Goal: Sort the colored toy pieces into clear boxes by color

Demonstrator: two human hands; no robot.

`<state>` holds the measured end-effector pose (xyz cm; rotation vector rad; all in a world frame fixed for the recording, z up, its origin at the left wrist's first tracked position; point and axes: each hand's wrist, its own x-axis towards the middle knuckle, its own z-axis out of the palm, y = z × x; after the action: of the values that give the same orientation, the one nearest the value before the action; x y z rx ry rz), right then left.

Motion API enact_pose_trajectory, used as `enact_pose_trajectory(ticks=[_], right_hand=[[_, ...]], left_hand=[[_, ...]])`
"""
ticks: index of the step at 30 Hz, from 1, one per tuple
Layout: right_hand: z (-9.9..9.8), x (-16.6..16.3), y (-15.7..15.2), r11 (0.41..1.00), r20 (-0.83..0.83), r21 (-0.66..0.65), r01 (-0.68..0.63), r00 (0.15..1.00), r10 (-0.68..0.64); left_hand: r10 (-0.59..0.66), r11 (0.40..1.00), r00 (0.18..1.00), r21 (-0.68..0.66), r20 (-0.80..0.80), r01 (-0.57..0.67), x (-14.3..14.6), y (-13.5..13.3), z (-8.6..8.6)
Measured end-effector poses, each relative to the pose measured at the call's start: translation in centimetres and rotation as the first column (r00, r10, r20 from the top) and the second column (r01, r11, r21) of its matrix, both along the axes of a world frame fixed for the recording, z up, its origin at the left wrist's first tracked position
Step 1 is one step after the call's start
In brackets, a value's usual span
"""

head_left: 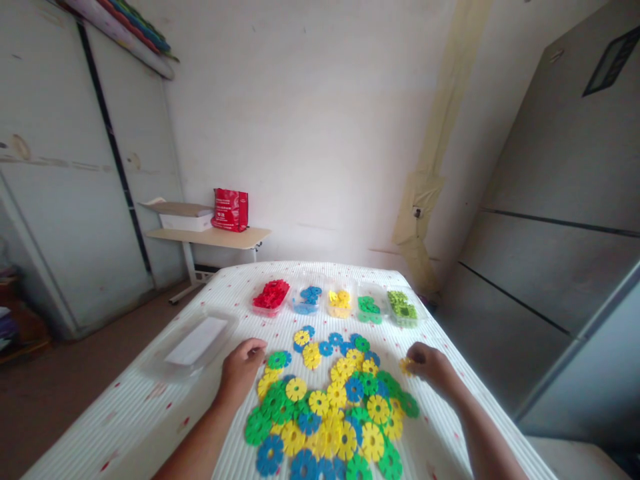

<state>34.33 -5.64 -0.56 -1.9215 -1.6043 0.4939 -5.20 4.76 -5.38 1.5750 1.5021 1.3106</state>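
Landmark: pile of snowflake discs point(330, 413) on the white bed cover point(150, 400). Left hand point(243, 367) rests curled at the pile's left edge, fingertips beside a green disc point(277, 360). Right hand point(430, 363), at the pile's right edge, pinches a yellow disc point(406, 365). Discs judged light, stiff plastic, best gripped by the notched rim. Sorting tubs point(340, 303) stand beyond the pile

both hands point(243, 365) point(431, 365) rest beside scattered snowflake discs point(330, 413) on the table point(150, 407).
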Motion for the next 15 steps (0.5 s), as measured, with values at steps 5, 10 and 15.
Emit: enact_pose_trajectory(ticks=[5,10,15], right_hand=[[1.4,-3.4,1.6,0.983,-0.131,-0.028,-0.184,0.975,0.179],[1.2,-5.4,2.5,0.932,0.082,-0.131,-0.339,0.933,0.351],[0.8,-5.6,2.7,0.925,0.185,-0.202,-0.322,0.915,0.359]], left_hand=[[0.008,1.0,0.999,-0.005,-0.035,-0.008,0.1,-0.2,0.3],[0.009,1.0,0.998,-0.019,-0.057,-0.01,0.1,-0.3,0.6],[0.003,1.0,0.999,-0.031,-0.039,-0.004,0.2,-0.3,0.5]])
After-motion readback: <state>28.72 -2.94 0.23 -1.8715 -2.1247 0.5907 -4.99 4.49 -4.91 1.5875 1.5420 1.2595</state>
